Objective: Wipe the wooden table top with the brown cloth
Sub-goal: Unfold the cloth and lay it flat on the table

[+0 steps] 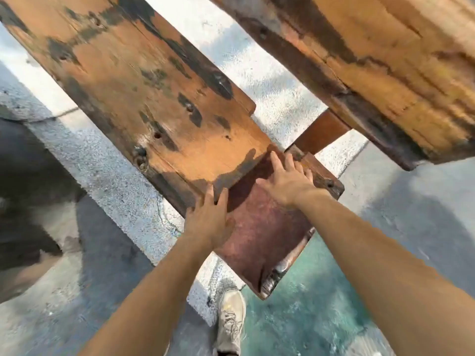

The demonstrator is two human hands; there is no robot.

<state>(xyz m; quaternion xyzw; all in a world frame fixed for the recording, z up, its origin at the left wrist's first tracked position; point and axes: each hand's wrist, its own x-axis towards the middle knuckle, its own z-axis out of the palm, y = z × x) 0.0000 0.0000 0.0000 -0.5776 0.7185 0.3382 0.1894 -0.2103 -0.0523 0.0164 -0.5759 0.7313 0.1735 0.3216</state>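
Observation:
The worn wooden table top (144, 80) runs from the upper left down to the centre, stained with dark patches. A reddish-brown cloth (264, 235) lies spread over its near end, with a corner hanging off at the lower right. My left hand (210, 219) rests flat on the cloth's left edge, its fingertips touching the bare wood. Further up the cloth, my right hand (288, 181) presses down flat with the fingers spread. Neither hand is curled around the cloth.
A second weathered wooden slab (380, 60) lies at the upper right, joined by a short brown crosspiece (321, 132). Below are pale concrete (108, 170) and teal-painted floor (308, 304). My shoe (231, 319) stands under the table end.

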